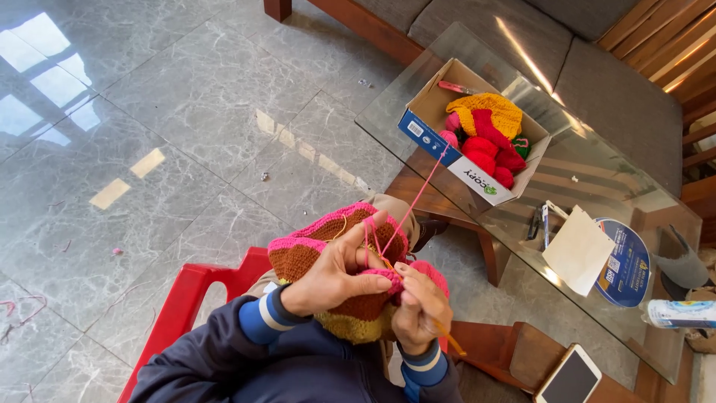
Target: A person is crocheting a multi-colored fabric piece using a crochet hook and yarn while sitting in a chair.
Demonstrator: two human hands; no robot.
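Note:
My left hand [339, 272] grips a striped crochet piece [313, 250] in pink, brown and mustard, with pink yarn looped over its fingers. My right hand [418, 310] holds an orange crochet hook [447, 337] whose tip is worked into the pink edge of the piece. A pink yarn strand [421, 190] runs taut from my hands up to a cardboard box [440, 153] on the glass table. The box holds red, pink and yellow crochet pieces and yarn [488, 134].
A glass coffee table [418, 82] stands ahead with pens [538, 222], a paper card [578, 250], a round blue disc [630, 265] and a can [682, 313]. A phone [570, 377] lies on a wooden surface. A red plastic chair [186, 298] is under me, a grey sofa [597, 75] behind.

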